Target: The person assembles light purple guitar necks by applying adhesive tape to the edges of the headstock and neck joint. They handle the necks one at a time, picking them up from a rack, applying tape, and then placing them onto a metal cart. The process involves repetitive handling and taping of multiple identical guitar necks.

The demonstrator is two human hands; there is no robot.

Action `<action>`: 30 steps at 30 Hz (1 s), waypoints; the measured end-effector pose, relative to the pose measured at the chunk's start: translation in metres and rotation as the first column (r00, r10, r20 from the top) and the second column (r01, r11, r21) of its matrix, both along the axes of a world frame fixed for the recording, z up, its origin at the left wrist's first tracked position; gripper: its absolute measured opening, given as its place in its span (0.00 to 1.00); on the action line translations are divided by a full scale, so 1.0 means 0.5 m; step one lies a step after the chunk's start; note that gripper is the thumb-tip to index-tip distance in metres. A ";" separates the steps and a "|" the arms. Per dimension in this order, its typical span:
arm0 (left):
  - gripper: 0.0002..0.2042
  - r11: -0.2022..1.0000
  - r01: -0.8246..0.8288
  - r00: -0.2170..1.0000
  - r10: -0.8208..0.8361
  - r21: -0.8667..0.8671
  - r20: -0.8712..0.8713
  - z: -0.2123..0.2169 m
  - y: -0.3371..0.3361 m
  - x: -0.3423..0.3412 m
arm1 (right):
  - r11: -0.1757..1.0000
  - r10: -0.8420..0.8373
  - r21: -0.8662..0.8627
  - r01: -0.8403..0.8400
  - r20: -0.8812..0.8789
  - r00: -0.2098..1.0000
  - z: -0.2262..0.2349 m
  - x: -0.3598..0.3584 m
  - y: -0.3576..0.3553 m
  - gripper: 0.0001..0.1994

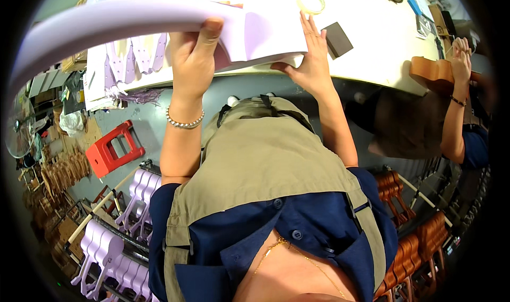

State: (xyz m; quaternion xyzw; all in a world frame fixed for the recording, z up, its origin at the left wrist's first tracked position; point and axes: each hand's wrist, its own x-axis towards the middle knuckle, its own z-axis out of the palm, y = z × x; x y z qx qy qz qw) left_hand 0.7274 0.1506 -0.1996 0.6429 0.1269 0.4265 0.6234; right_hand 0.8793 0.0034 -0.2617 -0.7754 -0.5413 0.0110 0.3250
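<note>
A long lilac-painted piece [122, 18], which looks like a guitar or ukulele neck, reaches from the far left rim to above the table's near edge. It widens into a broad flat-faced part at its right end. My left hand [192, 60] is closed round it near the middle, thumb on the near face and fingers mostly hidden behind. At the broad end is my right hand [314, 58], fingers stretched out and thumb apart. Whether its palm touches the piece I cannot tell. A dark grey flat rectangular pad [339, 39] lies just right of this hand.
On the white table [366, 47] lie a tape roll [311, 2] and several lilac necks [127, 60]. A red stool [114, 148] stands left on the floor. Racks beside me hold lilac pieces [98, 249] and brown pieces [414, 249]. At right, a co-worker's hand [461, 60] is by a brown wooden piece [430, 74].
</note>
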 end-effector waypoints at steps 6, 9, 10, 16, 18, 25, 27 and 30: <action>0.27 0.998 -0.040 0.996 0.044 0.057 -0.079 0.009 0.004 0.018 | 0.999 0.049 0.023 -0.046 -0.145 0.988 -0.004 0.017 0.002 0.52; 0.25 0.990 0.072 0.992 -0.058 0.124 -0.114 0.020 0.037 0.008 | 0.988 -0.072 -0.132 0.084 0.087 0.994 -0.029 0.041 -0.010 0.49; 0.21 0.995 0.085 0.993 -0.081 0.044 -0.081 0.008 0.059 -0.007 | 0.971 -0.116 -0.189 0.149 0.178 0.977 -0.044 0.057 -0.015 0.48; 0.25 0.829 -0.275 0.952 0.307 -0.487 -0.015 -0.065 0.122 -0.134 | 0.989 -0.093 0.001 0.148 -0.774 0.627 -0.161 0.063 -0.047 0.41; 0.26 0.736 -0.329 0.926 0.373 -0.592 -0.050 -0.112 0.139 -0.181 | 0.998 -0.043 -0.022 0.063 -0.932 0.361 -0.157 0.021 -0.049 0.45; 0.27 0.569 -0.424 0.881 0.438 -0.705 -0.177 -0.189 0.122 -0.258 | 0.998 0.042 0.052 0.037 -0.969 0.245 -0.135 -0.053 -0.049 0.44; 0.27 0.551 -0.433 0.877 0.441 -0.714 -0.192 -0.189 0.116 -0.266 | 0.999 0.039 0.043 0.010 -0.969 0.245 -0.120 -0.054 -0.049 0.44; 0.27 0.548 -0.404 0.892 0.415 -0.732 -0.181 -0.195 0.121 -0.277 | 1.000 0.029 0.030 0.002 -0.965 0.261 -0.104 -0.058 -0.051 0.44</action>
